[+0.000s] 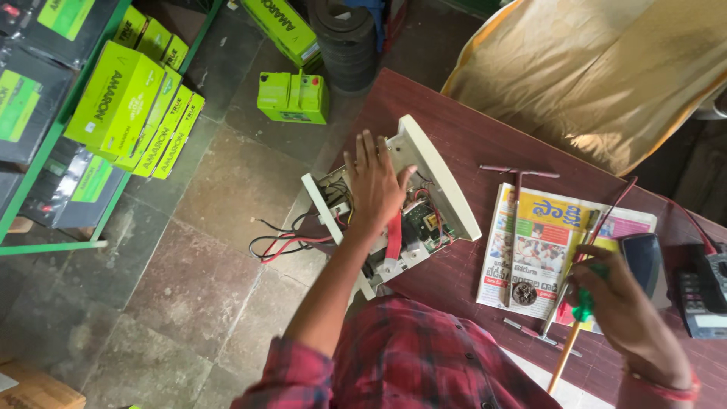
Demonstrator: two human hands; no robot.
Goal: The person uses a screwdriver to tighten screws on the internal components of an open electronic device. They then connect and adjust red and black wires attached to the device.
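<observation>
The right hand [617, 307] is curled tight around a green-handled screwdriver [583, 303], just above a folded newspaper [530, 242] on the dark red worktop [469, 144]. Further off, the left hand [373, 182], fingers spread flat, rests inside an opened white electrical unit [424, 174], its red and black wires [280, 242] trailing beyond the hand.

There is only one camera, and it sits on the person's head. It looks almost straight down, close over the dark red wooden table [485, 144] and the grey stone floor [227, 227]. The person's checked shirt fills the bottom edge. The picture is tilted, so the table runs slantwise across it.
</observation>
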